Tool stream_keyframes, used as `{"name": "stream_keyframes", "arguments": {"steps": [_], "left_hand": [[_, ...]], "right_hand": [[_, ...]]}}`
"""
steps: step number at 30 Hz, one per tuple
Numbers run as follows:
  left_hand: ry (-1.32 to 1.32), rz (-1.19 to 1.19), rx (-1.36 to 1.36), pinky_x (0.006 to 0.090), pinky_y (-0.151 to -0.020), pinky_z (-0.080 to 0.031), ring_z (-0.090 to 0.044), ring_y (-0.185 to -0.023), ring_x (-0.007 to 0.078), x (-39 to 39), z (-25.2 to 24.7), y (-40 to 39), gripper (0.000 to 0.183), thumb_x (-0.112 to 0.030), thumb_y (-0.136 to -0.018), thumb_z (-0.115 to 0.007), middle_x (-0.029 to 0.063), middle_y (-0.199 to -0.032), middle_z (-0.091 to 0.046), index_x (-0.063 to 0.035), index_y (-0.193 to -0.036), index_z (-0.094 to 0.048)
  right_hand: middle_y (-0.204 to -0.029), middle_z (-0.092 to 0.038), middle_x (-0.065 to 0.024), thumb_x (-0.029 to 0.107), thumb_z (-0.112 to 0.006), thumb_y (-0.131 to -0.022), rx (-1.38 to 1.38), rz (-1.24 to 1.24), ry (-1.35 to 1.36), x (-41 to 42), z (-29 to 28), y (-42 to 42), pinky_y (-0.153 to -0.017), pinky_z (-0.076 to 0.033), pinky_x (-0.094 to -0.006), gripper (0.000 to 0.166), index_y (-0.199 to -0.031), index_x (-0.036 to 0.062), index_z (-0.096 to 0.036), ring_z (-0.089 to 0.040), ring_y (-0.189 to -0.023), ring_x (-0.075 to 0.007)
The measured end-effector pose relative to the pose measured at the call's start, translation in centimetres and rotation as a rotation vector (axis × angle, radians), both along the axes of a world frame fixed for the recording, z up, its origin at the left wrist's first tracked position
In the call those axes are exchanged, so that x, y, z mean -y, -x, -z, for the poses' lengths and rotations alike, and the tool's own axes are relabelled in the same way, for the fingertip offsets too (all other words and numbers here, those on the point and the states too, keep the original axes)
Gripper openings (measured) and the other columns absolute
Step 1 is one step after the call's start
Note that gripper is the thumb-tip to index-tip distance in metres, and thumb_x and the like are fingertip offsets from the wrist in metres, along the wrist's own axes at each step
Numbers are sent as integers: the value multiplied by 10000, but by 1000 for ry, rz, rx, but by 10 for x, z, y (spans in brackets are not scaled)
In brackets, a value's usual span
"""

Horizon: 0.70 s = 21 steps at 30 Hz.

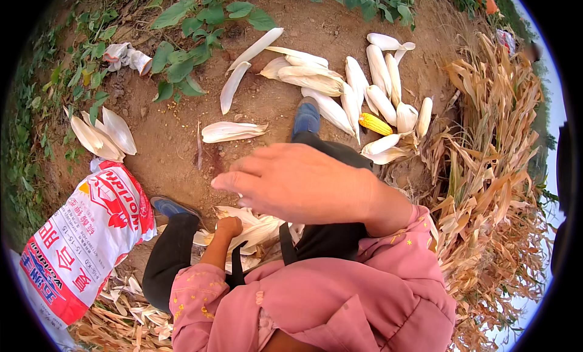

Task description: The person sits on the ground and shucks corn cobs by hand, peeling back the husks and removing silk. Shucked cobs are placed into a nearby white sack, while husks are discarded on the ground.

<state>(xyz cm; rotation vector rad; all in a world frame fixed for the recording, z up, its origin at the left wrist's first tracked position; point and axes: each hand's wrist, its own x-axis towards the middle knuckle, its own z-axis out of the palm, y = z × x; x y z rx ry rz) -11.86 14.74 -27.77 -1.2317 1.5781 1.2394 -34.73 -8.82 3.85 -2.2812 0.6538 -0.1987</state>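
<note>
My right hand (pixel 296 183) is raised close to the camera above my lap, back of the hand up. Its palm side is hidden, so whether it holds anything does not show. Low between my knees, my left hand (pixel 230 226) is curled into a fist beside pale dry corn husks (pixel 255 229). What lies inside that fist cannot be made out. Ahead and to the right, several corn ears in white husks (pixel 382 103) lie on the soil, and one bare yellow corn cob (pixel 375 124) is among them. A single loose husk (pixel 233 132) lies beyond my right hand.
A printed white and red woven sack (pixel 82 242) stands at my left. Work gloves (pixel 127 59) lie near green leafy plants (pixel 191 46). Dry corn stalks (pixel 492 179) are heaped along my right side. My shoes (pixel 306 117) rest on bare soil.
</note>
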Motion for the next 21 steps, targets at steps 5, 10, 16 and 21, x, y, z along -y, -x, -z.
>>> {"name": "stream_keyframes", "arguments": {"steps": [5,10,16,21], "left_hand": [[238,-249,12,470,-779,-476,-599,-875,399,68,-38,-28,338,-347,-849,-463,225,-930,-627,-69,-920,-641],[511,-200,-173,452,-757,-463,-579,-869,383,126,-136,-19,293,-199,-842,-541,202,-947,-604,-37,-1086,-549],[623,-204,-199,415,-792,-452,-547,-928,344,136,-214,-19,321,-150,-824,-565,173,-969,-567,-30,-1119,-532],[529,-65,-128,410,-776,-452,-553,-898,328,122,-183,-34,355,-138,-811,-577,165,-954,-568,-21,-1141,-513]], "right_hand": [[-947,-635,-163,152,-483,-859,-3,677,-63,74,94,99,-780,-474,-393,221,-1001,48,-616,-602,-878,-319],[-976,-633,-192,208,-544,-787,-684,878,-234,44,265,235,-832,-463,-389,336,-1059,14,-587,-602,-920,-328],[-1034,-583,-163,118,-580,-733,-653,1082,-78,-25,343,231,-824,-463,-428,406,-1133,69,-523,-563,-961,-337],[-1136,-543,-109,144,-637,-725,-650,976,69,-12,359,209,-860,-448,-396,520,-1213,93,-464,-507,-1049,-303]]}}
